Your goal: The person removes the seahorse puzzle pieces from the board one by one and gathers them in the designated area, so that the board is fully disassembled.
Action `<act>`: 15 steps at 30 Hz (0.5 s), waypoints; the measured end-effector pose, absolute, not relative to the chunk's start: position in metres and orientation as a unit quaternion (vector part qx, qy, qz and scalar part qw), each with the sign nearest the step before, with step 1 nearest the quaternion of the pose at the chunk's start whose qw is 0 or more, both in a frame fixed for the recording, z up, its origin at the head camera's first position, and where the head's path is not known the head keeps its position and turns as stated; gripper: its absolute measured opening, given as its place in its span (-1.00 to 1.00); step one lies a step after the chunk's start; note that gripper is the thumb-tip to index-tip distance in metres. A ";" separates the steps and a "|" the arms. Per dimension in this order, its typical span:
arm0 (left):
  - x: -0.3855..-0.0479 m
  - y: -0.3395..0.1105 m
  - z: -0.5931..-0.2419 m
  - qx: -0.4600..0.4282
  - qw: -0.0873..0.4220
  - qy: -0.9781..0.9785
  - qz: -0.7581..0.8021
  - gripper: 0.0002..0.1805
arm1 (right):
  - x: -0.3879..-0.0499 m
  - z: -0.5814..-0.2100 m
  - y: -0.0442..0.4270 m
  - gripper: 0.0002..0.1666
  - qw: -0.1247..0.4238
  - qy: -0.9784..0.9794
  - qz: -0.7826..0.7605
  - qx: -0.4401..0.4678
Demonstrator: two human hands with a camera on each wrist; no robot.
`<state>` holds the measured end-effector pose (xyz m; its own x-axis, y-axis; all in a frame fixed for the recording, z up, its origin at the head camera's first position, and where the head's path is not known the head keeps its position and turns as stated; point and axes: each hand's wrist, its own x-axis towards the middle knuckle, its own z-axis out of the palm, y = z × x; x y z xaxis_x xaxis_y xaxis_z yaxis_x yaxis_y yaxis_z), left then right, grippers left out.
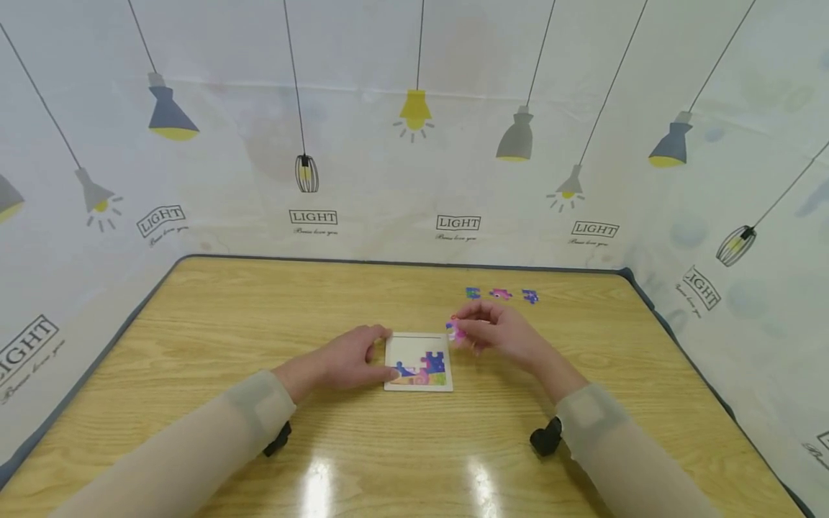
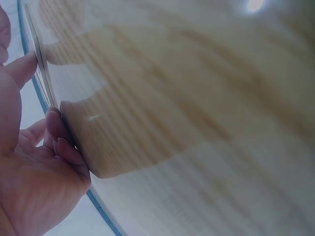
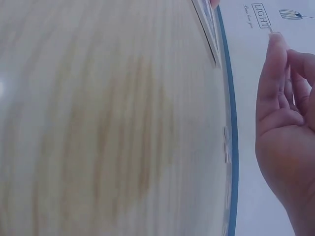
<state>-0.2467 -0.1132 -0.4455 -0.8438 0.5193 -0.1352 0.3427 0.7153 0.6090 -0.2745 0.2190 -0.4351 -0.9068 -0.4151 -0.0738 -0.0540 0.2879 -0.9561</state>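
Note:
A square puzzle tray (image 1: 418, 335) with a pale rim lies flat on the table. Blue, pink and orange jigsaw pieces (image 1: 435, 363) fill its lower part, and its upper part shows bare board. At its left side, my left hand (image 1: 350, 357) holds the tray, thumb over the lower left rim and fingers by the upper left corner. Just right of the tray, my right hand (image 1: 505, 334) pinches a pink puzzle piece (image 1: 456, 331) between thumb and fingertips, raised off the table. In the right wrist view the fingertips (image 3: 276, 39) largely hide that piece.
Three loose pieces lie in a row at the back right: a blue-green one (image 1: 473, 293), a pink one (image 1: 500, 294) and a blue one (image 1: 530, 296). The wooden table (image 1: 259, 302) ends at a dark edge before a lamp-printed wall cloth (image 1: 363, 144).

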 end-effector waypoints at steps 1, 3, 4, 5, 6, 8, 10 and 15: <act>-0.247 -0.113 -0.446 0.235 0.150 0.914 0.293 -0.09 | -0.274 -0.435 0.222 -0.67 0.156 0.782 -0.584 -0.150; -0.246 -0.113 -0.445 0.235 0.149 0.915 0.292 -0.10 | -0.273 -0.434 0.229 -0.67 0.154 0.775 -0.594 -0.153; -0.246 -0.113 -0.445 0.235 0.149 0.916 0.290 -0.10 | -0.273 -0.433 0.233 -0.67 0.152 0.773 -0.596 -0.153; -0.246 -0.113 -0.445 0.236 0.149 0.915 0.290 -0.10 | -0.272 -0.432 0.237 -0.67 0.149 0.772 -0.599 -0.151; -0.246 -0.113 -0.446 0.237 0.148 0.915 0.290 -0.10 | -0.272 -0.432 0.241 -0.67 0.146 0.771 -0.601 -0.150; -0.246 -0.113 -0.446 0.239 0.147 0.915 0.290 -0.11 | -0.272 -0.433 0.249 -0.67 0.140 0.769 -0.607 -0.143; -0.247 -0.113 -0.446 0.240 0.147 0.914 0.291 -0.11 | -0.273 -0.434 0.258 -0.65 0.135 0.772 -0.606 -0.134; -0.247 -0.113 -0.446 0.239 0.150 0.915 0.290 -0.10 | -0.276 -0.434 0.282 -0.58 0.121 0.808 -0.567 -0.108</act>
